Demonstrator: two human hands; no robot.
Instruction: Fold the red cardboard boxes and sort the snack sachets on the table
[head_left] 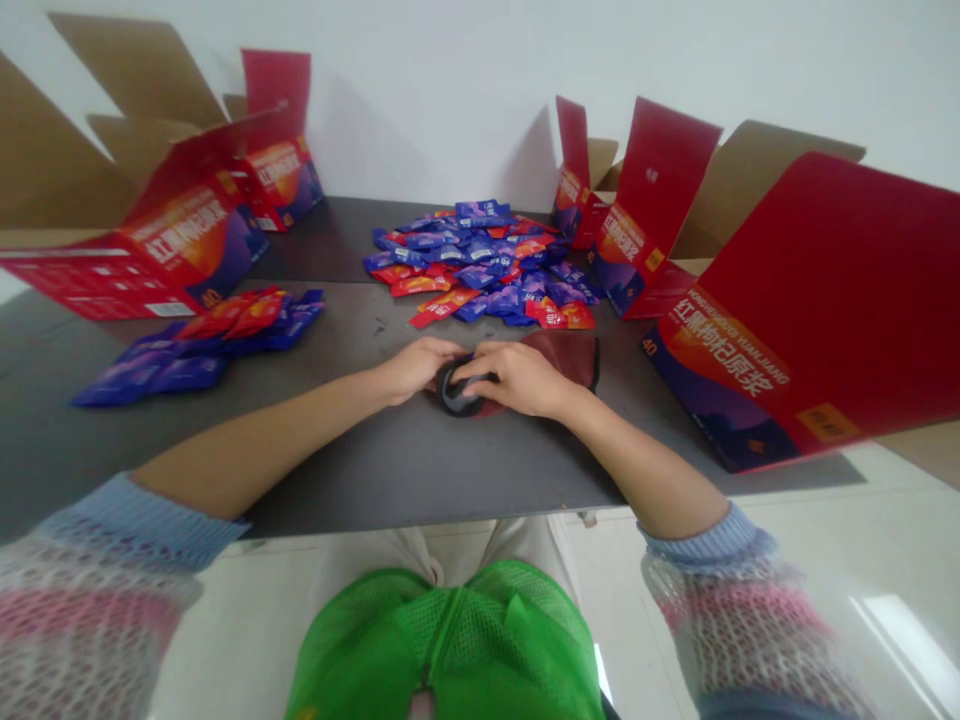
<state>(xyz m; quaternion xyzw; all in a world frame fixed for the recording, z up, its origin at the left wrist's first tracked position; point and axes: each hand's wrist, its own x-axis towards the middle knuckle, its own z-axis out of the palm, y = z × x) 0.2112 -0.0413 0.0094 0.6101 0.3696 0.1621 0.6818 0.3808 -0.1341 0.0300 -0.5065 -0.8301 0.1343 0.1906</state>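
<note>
Close to the middle of the dark table, my left hand [417,370] has its fingers around the far left side of a round black object [459,398] with a greyish inner face. My right hand [519,378] grips the same object from the right, thumb and fingers bent over its rim. Its exact kind cannot be made out, as my fingers cover part of it. Beneath and behind my right hand lies a dark red-brown cloth-like piece [564,352] with a black edge. Just beyond my hands is a heap of blue and red sachets [480,265].
More sachets [202,345] lie in a small stack on the left. Open red cartons stand around the table [360,480]: a big one [810,330] at right, others [626,240] behind it, one [180,240] at left and another [281,175] by the wall.
</note>
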